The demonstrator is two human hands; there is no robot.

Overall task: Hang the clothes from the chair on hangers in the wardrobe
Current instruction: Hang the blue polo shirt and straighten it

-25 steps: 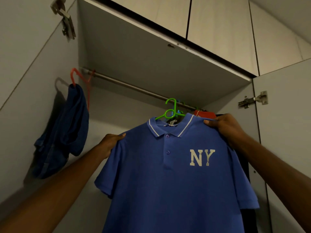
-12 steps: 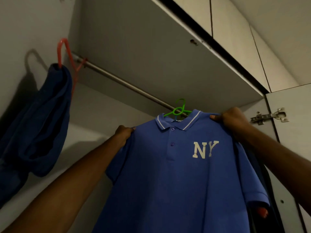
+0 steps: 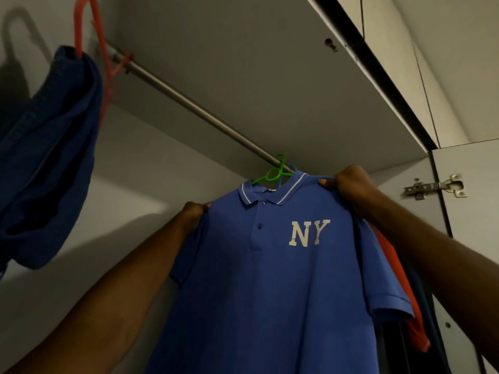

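Soft blue cotton NY polo shirt (image 3: 270, 279) hung on a green plastic hanger (image 3: 272, 174) at the steel wardrobe rail (image 3: 189, 106).
Left hand (image 3: 193, 211) and right hand (image 3: 351, 184) pinched its shoulders; light, limp fabric looked best held there.

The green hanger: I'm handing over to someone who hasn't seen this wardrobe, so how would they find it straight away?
Follow the metal rail under the wardrobe's top shelf down to its right end. There the green hanger hooks at the rail, poking out of the collar of the blue NY polo shirt held at both shoulders. The only other plain hanger is the red hanger at the far left, carrying dark blue cloth.
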